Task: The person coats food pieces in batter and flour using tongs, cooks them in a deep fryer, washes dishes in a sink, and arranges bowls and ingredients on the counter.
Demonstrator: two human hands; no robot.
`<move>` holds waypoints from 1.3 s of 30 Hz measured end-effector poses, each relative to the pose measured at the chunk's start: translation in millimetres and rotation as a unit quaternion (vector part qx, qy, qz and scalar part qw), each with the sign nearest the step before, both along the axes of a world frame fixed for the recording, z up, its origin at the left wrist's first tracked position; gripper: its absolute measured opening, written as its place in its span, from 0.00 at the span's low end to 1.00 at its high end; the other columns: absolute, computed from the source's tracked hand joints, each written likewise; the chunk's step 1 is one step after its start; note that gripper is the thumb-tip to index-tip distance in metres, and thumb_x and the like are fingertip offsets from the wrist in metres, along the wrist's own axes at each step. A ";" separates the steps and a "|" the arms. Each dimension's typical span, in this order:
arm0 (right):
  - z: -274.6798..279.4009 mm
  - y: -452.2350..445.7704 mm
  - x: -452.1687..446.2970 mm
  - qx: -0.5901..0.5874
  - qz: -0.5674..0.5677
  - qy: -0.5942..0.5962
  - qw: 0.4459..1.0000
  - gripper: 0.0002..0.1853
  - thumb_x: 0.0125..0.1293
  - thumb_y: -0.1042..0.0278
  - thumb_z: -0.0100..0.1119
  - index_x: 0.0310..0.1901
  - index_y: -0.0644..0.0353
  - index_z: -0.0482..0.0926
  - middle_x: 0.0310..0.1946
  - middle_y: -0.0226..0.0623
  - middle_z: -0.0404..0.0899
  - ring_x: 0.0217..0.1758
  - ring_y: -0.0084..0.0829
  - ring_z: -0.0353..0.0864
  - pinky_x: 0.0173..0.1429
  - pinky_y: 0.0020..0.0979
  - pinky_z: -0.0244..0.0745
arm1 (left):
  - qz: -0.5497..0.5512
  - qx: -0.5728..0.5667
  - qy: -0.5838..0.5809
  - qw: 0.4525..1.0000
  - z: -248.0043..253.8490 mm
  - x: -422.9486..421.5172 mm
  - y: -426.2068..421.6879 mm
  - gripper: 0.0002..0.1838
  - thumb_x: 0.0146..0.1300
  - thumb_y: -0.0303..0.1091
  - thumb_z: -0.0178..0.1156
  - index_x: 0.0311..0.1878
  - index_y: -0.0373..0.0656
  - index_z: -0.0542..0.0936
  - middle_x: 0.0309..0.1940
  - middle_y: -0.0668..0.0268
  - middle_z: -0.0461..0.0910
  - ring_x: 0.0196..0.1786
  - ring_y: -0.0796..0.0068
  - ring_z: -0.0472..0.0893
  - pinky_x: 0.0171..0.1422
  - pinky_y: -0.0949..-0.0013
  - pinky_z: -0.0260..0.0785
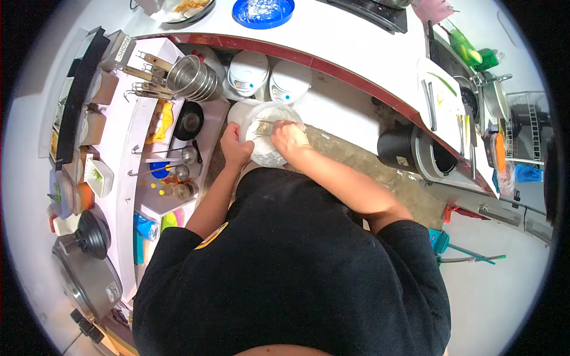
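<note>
Below the counter, a white plastic tub point(244, 111) holds white powdery contents point(267, 152). My left hand point(236, 147) is closed on the tub's left rim, with the thumb toward the inside. Over the tub's opening, my right hand point(290, 139) is closed around a thin metal utensil point(265, 122). Only a short piece of that utensil shows past the fingers, so its kind is unclear. Its lower end is at the powder, partly hidden by the hand.
Two white appliances point(249, 71) stand behind the tub under the counter point(350, 44). Strainers point(193, 77) hang from the shelf on the left. A black bin-like pot point(404, 151) is at the right. A blue plate point(262, 13) lies on the counter.
</note>
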State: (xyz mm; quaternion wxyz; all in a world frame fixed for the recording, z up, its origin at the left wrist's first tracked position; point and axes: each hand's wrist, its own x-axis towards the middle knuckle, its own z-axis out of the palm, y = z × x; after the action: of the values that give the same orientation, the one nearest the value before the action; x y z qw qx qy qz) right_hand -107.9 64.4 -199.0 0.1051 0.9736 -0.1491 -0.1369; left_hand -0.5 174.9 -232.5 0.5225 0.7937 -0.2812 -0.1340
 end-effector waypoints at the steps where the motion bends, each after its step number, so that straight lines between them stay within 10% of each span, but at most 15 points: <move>1: -6.8 -0.3 1.5 -0.021 0.036 -0.033 0.999 0.10 0.50 0.70 0.58 0.35 0.61 0.81 0.36 0.44 0.79 0.36 0.33 0.81 0.26 0.31 0.73 | -0.010 -0.002 -0.004 1.000 1.5 -0.3 0.1 0.11 0.34 0.25 0.54 0.25 0.38 0.66 0.17 0.66 0.66 0.22 0.79 0.64 0.27 0.74 0.61; 7: -1.9 -0.6 21.2 0.071 0.031 0.118 0.990 0.09 0.55 0.69 0.54 0.33 0.58 0.83 0.33 0.39 0.82 0.39 0.32 0.82 0.33 0.34 0.76 | -0.065 -0.019 -0.031 0.997 2.7 2.3 4.0 0.11 0.34 0.25 0.55 0.25 0.39 0.65 0.17 0.68 0.62 0.22 0.78 0.62 0.28 0.74 0.59; 17: 48.3 -38.0 -5.4 0.242 -0.159 0.037 0.956 0.14 0.60 0.68 0.47 0.41 0.58 0.82 0.39 0.43 0.82 0.45 0.38 0.82 0.50 0.35 0.74 | 0.002 -0.043 0.094 0.995 -16.8 14.7 13.0 0.11 0.35 0.24 0.54 0.26 0.39 0.64 0.19 0.71 0.62 0.25 0.82 0.61 0.30 0.78 0.58; 31: 21.1 -13.0 -11.9 0.168 -0.114 0.065 0.977 0.13 0.58 0.68 0.51 0.42 0.63 0.79 0.40 0.41 0.81 0.42 0.33 0.82 0.43 0.32 0.76 | -0.061 -0.088 0.139 0.985 -38.0 13.7 -2.3 0.11 0.35 0.24 0.54 0.24 0.40 0.64 0.19 0.75 0.61 0.24 0.84 0.59 0.27 0.79 0.54; 39: -10.4 0.8 -9.3 -0.128 0.036 -0.008 0.991 0.15 0.55 0.66 0.52 0.40 0.66 0.77 0.31 0.42 0.75 0.34 0.35 0.77 0.32 0.36 0.72 | -0.084 -0.032 0.016 0.996 -8.5 -3.7 -7.4 0.11 0.34 0.26 0.55 0.24 0.41 0.64 0.16 0.69 0.61 0.22 0.79 0.61 0.26 0.72 0.57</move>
State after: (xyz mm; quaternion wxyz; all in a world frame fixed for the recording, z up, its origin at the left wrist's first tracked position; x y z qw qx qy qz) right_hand -117.2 65.2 -209.5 0.2325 0.9580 -0.1313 -0.1051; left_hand -4.2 167.5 -241.1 0.5389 0.7481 -0.3422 -0.1811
